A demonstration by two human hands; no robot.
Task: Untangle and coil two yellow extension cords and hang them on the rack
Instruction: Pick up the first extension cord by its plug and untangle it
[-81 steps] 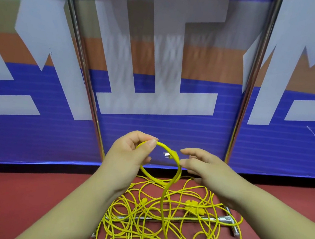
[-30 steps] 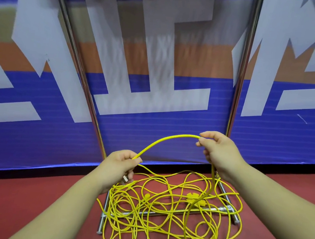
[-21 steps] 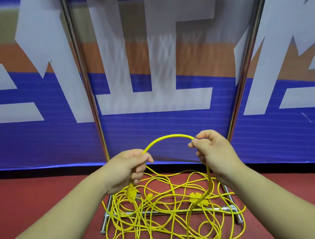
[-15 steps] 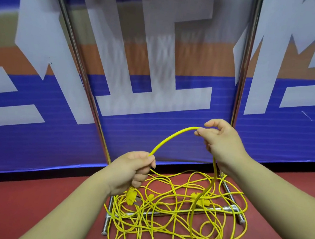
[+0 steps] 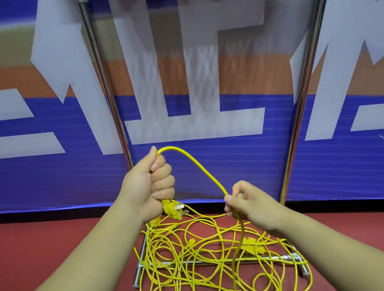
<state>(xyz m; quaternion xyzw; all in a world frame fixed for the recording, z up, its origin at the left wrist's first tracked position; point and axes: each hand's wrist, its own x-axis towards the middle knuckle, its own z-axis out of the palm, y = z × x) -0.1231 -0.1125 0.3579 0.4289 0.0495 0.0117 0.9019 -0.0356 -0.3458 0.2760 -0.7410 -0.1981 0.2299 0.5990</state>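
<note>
The left hand (image 5: 149, 183) is a fist round the cord (image 5: 198, 167) just above its plug (image 5: 173, 211), which sticks out below the fist at frame centre with its prongs pointing right. From the top of the fist the cord arches up and to the right, then comes down into the right hand (image 5: 244, 204), where thumb and fingers pinch it.

Below that pinch the cord drops almost straight down into the pile (image 5: 196, 271) at lower centre of the frame. The held span runs left to right between the hands, and the slack lies under the right hand, which is nearer to it. The next loop would probably be drawn up by the right hand and carried left to the fist.

By count there are two hands on one cord and one plug held. At least two more yellow connectors show in the pile. The two cords cannot be told apart there. The rack (image 5: 298, 109) shows two upright poles, and its base bar (image 5: 276, 258) lies under the tangle on the red floor (image 5: 33, 247). Nothing hangs on it yet.
</note>
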